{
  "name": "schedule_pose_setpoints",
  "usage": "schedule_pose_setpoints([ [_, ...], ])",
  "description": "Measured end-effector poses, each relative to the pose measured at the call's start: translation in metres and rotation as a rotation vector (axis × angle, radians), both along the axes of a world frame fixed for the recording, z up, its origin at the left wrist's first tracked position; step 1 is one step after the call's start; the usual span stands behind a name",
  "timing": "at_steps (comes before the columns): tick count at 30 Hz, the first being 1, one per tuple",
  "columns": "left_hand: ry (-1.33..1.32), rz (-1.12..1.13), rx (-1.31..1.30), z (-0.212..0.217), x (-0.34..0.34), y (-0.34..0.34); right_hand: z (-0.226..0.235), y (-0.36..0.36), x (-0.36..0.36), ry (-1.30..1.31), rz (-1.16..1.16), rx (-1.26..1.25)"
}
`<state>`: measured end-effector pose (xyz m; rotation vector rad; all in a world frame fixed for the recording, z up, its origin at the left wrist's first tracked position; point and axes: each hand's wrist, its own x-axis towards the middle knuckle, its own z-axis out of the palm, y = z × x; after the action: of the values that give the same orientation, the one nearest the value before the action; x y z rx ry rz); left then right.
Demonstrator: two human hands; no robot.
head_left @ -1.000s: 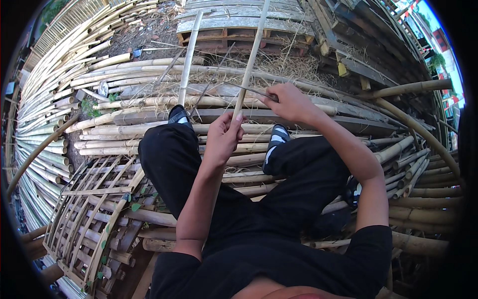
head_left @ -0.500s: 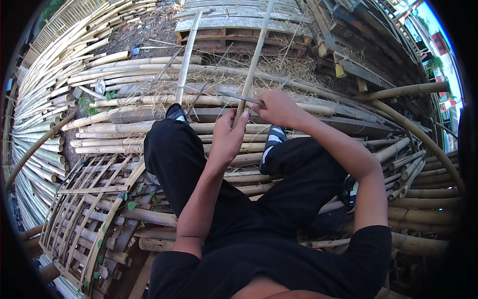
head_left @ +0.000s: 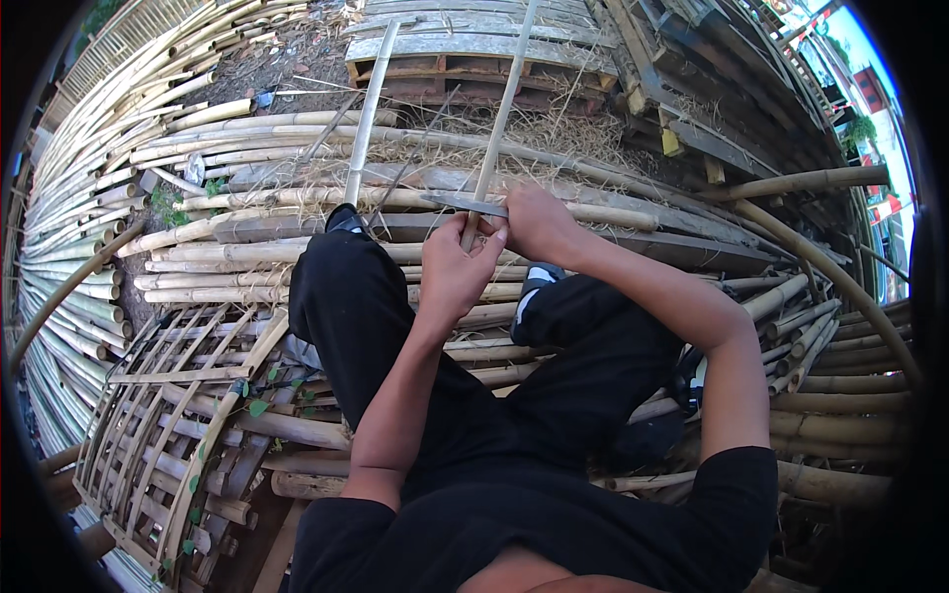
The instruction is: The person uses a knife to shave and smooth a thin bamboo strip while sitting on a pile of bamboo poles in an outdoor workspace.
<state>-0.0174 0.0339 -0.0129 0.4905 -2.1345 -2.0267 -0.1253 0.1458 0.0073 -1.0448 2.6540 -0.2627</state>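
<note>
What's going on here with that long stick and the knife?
A person in black is working among bamboo poles. The left hand grips a long pale strip, which points away from the body. The right hand holds a knife, its blade crossing the strip close to the left hand. Another strip lies to the left.

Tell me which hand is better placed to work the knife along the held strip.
Probably the right hand: it grips the knife, which lies across the bamboo strip, while the left hand holds that strip.
</note>
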Motion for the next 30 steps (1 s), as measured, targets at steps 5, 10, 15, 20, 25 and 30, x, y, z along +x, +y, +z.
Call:
schedule_pose_setpoints([
  [5, -0.008, -0.018, -0.036, 0.002, 0.001, 0.003, -0.006, 0.008, -0.008, 0.057, 0.071, -0.048],
  [10, 0.035, 0.009, -0.024, 0.003, 0.000, -0.002, 0.005, -0.001, -0.006, 0.034, 0.002, -0.138],
  [15, -0.119, -0.116, 0.422, 0.026, 0.006, -0.007, 0.017, 0.012, -0.004, 0.116, 0.104, -0.425],
  [20, -0.093, -0.051, 0.246, 0.016, 0.005, -0.008, 0.007, 0.019, -0.015, 0.055, 0.010, -0.290],
  [25, -0.060, -0.079, 0.207, 0.014, 0.002, -0.003, 0.016, 0.014, -0.020, 0.017, -0.051, -0.185],
  [30, -0.032, -0.059, 0.104, 0.020, 0.002, 0.002, 0.007, 0.008, -0.019, 0.061, -0.050, -0.086],
])
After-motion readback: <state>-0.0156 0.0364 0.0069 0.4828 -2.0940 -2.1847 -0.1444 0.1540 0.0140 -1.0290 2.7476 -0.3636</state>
